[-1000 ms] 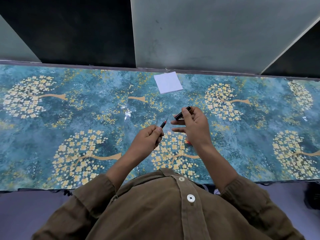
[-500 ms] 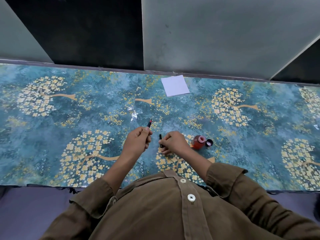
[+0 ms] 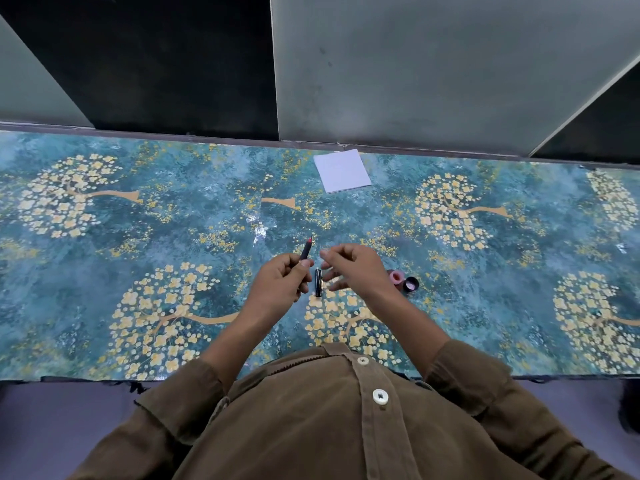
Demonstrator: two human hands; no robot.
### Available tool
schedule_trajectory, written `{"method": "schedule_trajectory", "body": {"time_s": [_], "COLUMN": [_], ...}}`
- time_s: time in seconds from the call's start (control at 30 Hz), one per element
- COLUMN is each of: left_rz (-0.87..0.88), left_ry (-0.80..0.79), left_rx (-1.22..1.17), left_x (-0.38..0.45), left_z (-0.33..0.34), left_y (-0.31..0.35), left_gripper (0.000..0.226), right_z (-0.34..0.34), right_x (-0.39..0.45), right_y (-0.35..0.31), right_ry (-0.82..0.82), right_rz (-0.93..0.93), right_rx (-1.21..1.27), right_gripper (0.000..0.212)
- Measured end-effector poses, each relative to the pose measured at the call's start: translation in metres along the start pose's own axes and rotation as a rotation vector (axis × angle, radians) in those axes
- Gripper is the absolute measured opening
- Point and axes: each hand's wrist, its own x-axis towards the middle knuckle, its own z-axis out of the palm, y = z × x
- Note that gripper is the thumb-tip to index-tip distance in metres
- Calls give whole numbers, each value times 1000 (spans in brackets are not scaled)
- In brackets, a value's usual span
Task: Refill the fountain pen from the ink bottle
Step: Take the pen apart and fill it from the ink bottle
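at frame centre i see the left hand [image 3: 280, 284] pinching the pen [image 3: 306, 249] (red tip up); right hand [image 3: 353, 268] hovers with loosely curled fingers, holding nothing. the pen cap [image 3: 318, 282] lies between them; ink bottle [image 3: 394, 277] sits right of centre.

ink bottle [image 3: 394, 277]: mostly hidden behind the right hand [image 3: 353, 268]
pen [image 3: 306, 250]: lower part hidden inside the left hand [image 3: 282, 284]
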Motion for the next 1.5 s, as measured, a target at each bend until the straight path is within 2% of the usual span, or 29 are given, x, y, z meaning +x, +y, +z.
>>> {"method": "schedule_trajectory", "body": {"time_s": [0.07,0.23,0.4,0.47,0.63,0.8,0.93,1.17,1.5], "left_rz": [41,137,169,172,201,203,195,197,189], "left_ry": [-26,-69,-128,-130,-119,-163,-139,-126,-154], "left_rx": [40,138,105,98,68,64,69,73,100], "left_x": [-1,-6,-10,-11,-13,-15,-16,-14,-10], "left_z": [3,5,7,8,11,14,12,10,15], "left_y": [2,6,4,4,4,4,2,5,4], "left_gripper": [16,23,23,23,22,22,20,19,18], "right_z": [2,6,4,3,0,-2,-2,-1,-8], "right_x": [-9,-21,-25,-27,-31,-34,-33,-29,-28], "right_y": [-15,-20,-15,-14,-13,-13,-12,-15,-11], "right_ry": [-16,-3,-5,-14,-37,-34,-68,-83,-81], "right_rz": [-10,-1,-23,-50,-77,-92,-75,-44,-34], "right_rx": [103,177,222,226,227,198,251,297,344], "right_gripper": [17,17,13,7,9,20,8,21,7]}}
